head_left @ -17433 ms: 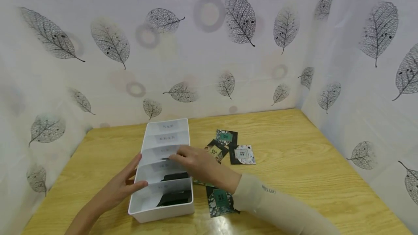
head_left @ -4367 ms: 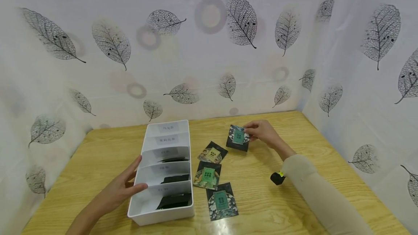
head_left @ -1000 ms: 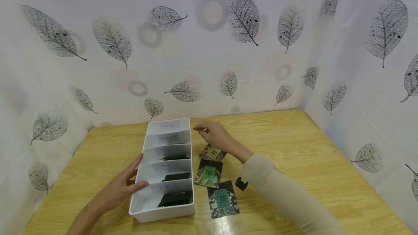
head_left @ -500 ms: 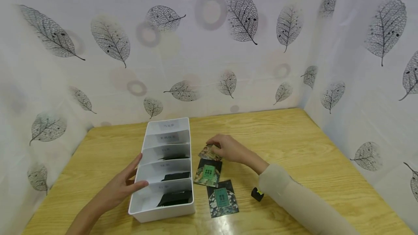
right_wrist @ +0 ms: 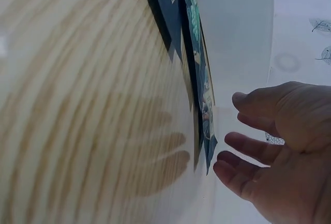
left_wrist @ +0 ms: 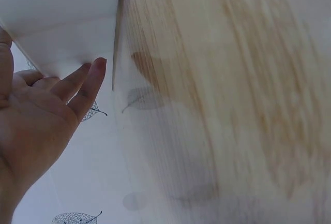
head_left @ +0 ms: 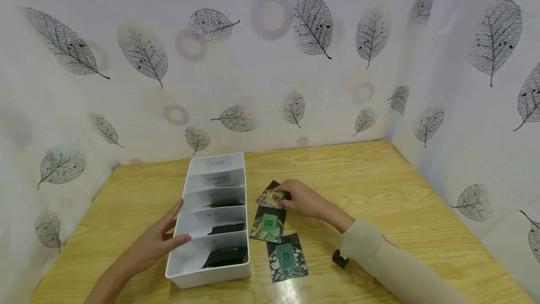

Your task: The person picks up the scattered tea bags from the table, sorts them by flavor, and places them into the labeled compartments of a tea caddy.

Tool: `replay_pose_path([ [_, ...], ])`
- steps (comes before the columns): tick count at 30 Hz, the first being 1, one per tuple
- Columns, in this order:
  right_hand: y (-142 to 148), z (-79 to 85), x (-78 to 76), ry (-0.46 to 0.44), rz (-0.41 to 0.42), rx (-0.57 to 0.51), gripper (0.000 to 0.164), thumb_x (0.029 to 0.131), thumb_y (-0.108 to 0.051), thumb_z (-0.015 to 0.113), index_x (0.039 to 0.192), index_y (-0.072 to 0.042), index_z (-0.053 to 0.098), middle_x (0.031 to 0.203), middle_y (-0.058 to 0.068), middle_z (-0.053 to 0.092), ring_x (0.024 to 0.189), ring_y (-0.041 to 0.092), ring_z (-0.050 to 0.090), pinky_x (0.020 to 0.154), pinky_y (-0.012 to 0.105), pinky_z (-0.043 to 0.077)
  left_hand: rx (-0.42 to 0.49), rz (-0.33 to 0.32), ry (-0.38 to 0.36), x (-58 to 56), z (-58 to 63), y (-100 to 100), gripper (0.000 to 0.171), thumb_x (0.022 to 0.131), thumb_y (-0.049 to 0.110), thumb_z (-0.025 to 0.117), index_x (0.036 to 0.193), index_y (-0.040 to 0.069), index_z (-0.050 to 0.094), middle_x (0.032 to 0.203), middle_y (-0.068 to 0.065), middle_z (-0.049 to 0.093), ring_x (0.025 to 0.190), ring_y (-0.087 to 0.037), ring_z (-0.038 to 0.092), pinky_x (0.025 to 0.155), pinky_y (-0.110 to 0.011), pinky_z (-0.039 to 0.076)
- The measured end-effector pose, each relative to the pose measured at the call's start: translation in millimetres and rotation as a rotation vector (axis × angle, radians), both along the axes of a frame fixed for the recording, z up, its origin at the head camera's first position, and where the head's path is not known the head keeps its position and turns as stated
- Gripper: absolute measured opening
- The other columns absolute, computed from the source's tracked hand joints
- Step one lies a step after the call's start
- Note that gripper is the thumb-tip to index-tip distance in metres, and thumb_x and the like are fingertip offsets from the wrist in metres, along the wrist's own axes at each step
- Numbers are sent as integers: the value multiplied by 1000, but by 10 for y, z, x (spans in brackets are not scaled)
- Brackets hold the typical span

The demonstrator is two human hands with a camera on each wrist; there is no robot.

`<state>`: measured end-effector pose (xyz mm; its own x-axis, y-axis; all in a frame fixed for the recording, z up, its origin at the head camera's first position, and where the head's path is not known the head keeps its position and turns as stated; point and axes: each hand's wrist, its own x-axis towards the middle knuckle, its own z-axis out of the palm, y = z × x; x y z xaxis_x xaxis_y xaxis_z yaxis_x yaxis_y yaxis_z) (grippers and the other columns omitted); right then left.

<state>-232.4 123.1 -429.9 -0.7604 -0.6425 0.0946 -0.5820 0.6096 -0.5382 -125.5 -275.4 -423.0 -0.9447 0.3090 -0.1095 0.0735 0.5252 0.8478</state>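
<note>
Spreading its fingers on the white box (head_left: 208,279), lower left, the left hand (head_left: 158,239) might shove it by pressing. Mid-frame, the yellow-labelled packet (head_left: 264,198) sits by the right hand (head_left: 305,199), loosely parted; a sloppy pinch could drag the touching green-labelled packet (head_left: 268,224).

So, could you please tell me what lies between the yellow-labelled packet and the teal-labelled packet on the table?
The green-labelled packet lies between the yellow-labelled packet and the teal-labelled packet, as the head view shows.
</note>
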Motion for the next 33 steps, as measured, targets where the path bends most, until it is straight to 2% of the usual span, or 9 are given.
replay_pose_path([
  [6, -18, -82, -62, 57, -60, 39, 36, 99, -12, 71, 131, 3, 66, 130, 20, 65, 123, 38, 59, 102, 54, 48, 31, -6, -14, -2, -4, 2, 93, 102, 22, 67, 166, 8, 1, 165, -35, 12, 136, -56, 44, 95, -39, 53],
  [11, -59, -149, -111, 122, 19, 120, 35, 100, -6, 68, 134, 1, 67, 144, 27, 55, 133, 43, 53, 109, 56, 43, 64, -20, -27, -1, -10, -2, 93, 103, 20, 67, 166, 7, 0, 164, -37, 13, 133, -54, 48, 91, -34, 55],
  [14, -68, -163, -131, 159, 52, 159, 34, 99, -2, 67, 133, -1, 68, 146, 27, 54, 133, 44, 53, 109, 58, 42, 66, -22, -23, 1, -10, -3, 93, 103, 19, 67, 166, 8, 0, 163, -37, 13, 133, -54, 49, 91, -32, 54],
  [17, -76, -158, -145, 187, 30, 181, 31, 97, -2, 70, 128, -1, 71, 136, 23, 63, 123, 40, 60, 107, 57, 44, 67, -23, -19, 3, -8, -3, 93, 103, 19, 67, 166, 8, 0, 163, -38, 14, 132, -54, 50, 90, -32, 54],
  [20, -82, -142, -146, 195, -37, 197, 28, 95, -6, 74, 124, -2, 74, 122, 17, 69, 112, 35, 64, 102, 52, 48, 64, -20, -16, 2, -8, 0, 93, 103, 19, 67, 166, 8, 0, 163, -38, 15, 131, -54, 50, 90, -31, 55],
  [22, -86, -127, -137, 183, -89, 220, 26, 96, -12, 76, 120, -3, 75, 112, 14, 69, 104, 31, 64, 95, 48, 51, 70, -19, -17, 2, -11, 1, 93, 102, 18, 67, 166, 8, 0, 162, -38, 15, 130, -55, 51, 89, -32, 55],
  [24, -91, -114, -129, 167, -148, 243, 22, 96, -19, 77, 114, -6, 77, 101, 9, 67, 94, 26, 62, 82, 42, 53, 77, -20, -19, 4, -13, 3, 94, 102, 18, 68, 166, 8, -1, 162, -39, 16, 130, -55, 51, 89, -33, 56],
  [28, -102, -102, -135, 132, -254, 294, 20, 95, -28, 77, 85, -11, 73, 76, 3, 59, 67, 18, 52, 58, 34, 41, 78, -17, -25, 10, -14, 6, 95, 102, 18, 68, 166, 8, -1, 162, -39, 16, 129, -56, 51, 88, -34, 56],
  [33, -107, -101, -158, 110, -317, 323, 37, 96, -30, 77, 67, -14, 59, 62, -1, 52, 54, 14, 41, 51, 29, 32, 61, -17, -29, 8, -8, 9, 94, 102, 20, 68, 166, 8, 0, 164, -37, 13, 131, -56, 49, 90, -34, 56],
])
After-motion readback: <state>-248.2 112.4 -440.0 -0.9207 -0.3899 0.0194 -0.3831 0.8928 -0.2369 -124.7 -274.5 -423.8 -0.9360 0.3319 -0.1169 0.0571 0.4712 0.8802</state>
